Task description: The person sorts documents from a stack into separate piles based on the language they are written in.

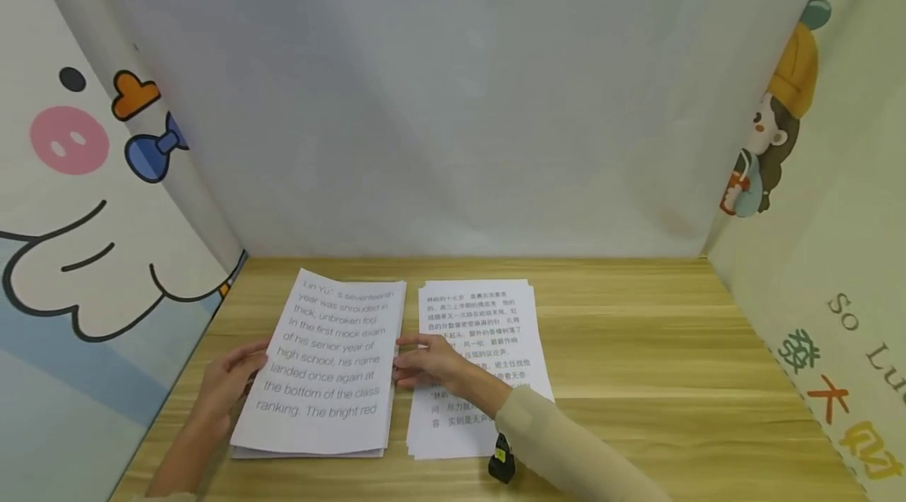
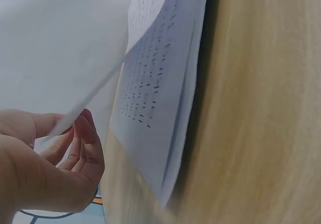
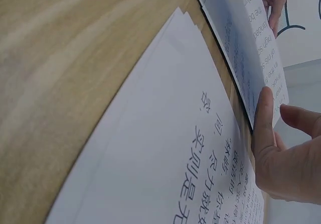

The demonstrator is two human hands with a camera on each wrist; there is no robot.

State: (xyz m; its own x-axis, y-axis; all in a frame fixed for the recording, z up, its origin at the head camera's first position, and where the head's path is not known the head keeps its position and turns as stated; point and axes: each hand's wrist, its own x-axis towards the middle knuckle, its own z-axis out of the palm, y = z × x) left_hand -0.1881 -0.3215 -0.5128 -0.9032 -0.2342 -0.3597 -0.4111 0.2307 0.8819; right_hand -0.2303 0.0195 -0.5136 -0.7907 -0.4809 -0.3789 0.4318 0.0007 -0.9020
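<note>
A white sheet of paper (image 1: 322,376) printed in large English text is lifted off the left paper stack (image 2: 145,98), its left side raised. My left hand (image 1: 228,382) pinches the sheet's left edge between thumb and fingers, clear in the left wrist view. Text on the page below shows under the bent sheet. At the sheet's right edge, my right hand (image 1: 444,367) touches the paper with extended fingers, its thumb held apart in the right wrist view. Under the right forearm lies a second paper stack (image 1: 470,313) with Chinese text, partly covered by that hand and sleeve.
Both stacks lie side by side on a wood-grain table (image 1: 637,360). A plain white back wall (image 1: 453,93) rises behind it, with cartoon-printed panels at left and right. A small black device (image 1: 502,464) with a yellow mark sits by the right wrist.
</note>
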